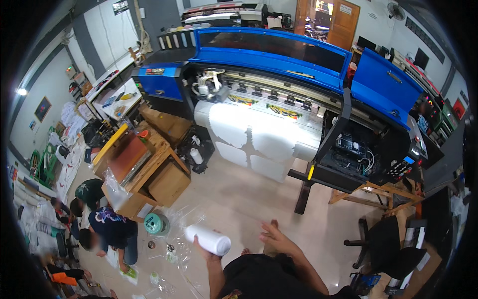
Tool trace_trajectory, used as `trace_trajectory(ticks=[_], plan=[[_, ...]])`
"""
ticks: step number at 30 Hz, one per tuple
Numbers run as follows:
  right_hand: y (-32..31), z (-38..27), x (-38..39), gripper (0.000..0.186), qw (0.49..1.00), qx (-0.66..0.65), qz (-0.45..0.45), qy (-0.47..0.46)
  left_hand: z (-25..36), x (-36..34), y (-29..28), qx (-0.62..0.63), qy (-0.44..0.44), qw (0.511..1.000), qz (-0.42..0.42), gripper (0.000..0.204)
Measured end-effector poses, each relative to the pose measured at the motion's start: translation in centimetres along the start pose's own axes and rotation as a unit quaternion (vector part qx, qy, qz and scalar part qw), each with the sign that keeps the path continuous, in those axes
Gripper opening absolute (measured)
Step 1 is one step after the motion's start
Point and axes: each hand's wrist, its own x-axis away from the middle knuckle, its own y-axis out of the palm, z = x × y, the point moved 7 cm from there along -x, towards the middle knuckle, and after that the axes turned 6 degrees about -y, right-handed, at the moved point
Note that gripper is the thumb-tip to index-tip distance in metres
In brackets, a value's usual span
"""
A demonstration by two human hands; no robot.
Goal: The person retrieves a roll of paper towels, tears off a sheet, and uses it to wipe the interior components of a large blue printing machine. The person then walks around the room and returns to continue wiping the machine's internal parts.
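Left hand [205, 252] gripping tilted white cylinder [211, 241] at 10 o'clock from torso [264, 279], right hand [279, 241] loosely spread at 1 o'clock, printer [279, 83] well beyond at 12, teal tub [157, 225] farther out at 10.

Left fisheye of a pair, worn on head, facing forward, tilted down. Left hand [209, 255] and right hand [280, 240] near, toward 6 o'clock; printer [269, 73] beyond, 12; door [343, 26] far back, 1.
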Motion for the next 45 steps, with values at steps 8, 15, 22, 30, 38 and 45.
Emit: trace_trajectory(ticks=[8, 15, 22, 30, 38, 45], plan=[[-20.1, 29.8, 5.5, 0.078, 0.896, 0.155, 0.266, 0.320, 9.1, -1.8, -3.6, 0.205, 0.297, 0.921, 0.143, 0.074], [-28.5, 46.1, 17.8, 0.050, 0.784, 0.167, -0.015, 0.598, 5.9, -0.2, 6.6, -0.033, 0.485, 0.808, 0.332, 0.073], [-34.0, 43.2, 2.6, 0.037, 0.906, 0.117, 0.008, 0.406, 6.1, -0.1, 9.5, -0.021, 0.542, 0.764, 0.350, 0.074], [-32.9, 39.9, -2.6, 0.036, 0.853, -0.196, 0.157, 0.457, 10.0, -0.2, 10.7, 0.032, 0.592, 0.748, 0.297, 0.074], [-34.8, 40.9, -0.3, 0.035, 0.918, -0.005, 0.074, 0.389, 8.6, -1.8, 11.4, 0.023, 0.578, 0.762, 0.289, 0.074], [-36.3, 40.9, 1.3, 0.037, 0.901, -0.032, 0.109, 0.418, 7.5, -2.5, 11.1, 0.054, 0.569, 0.779, 0.257, 0.074]])
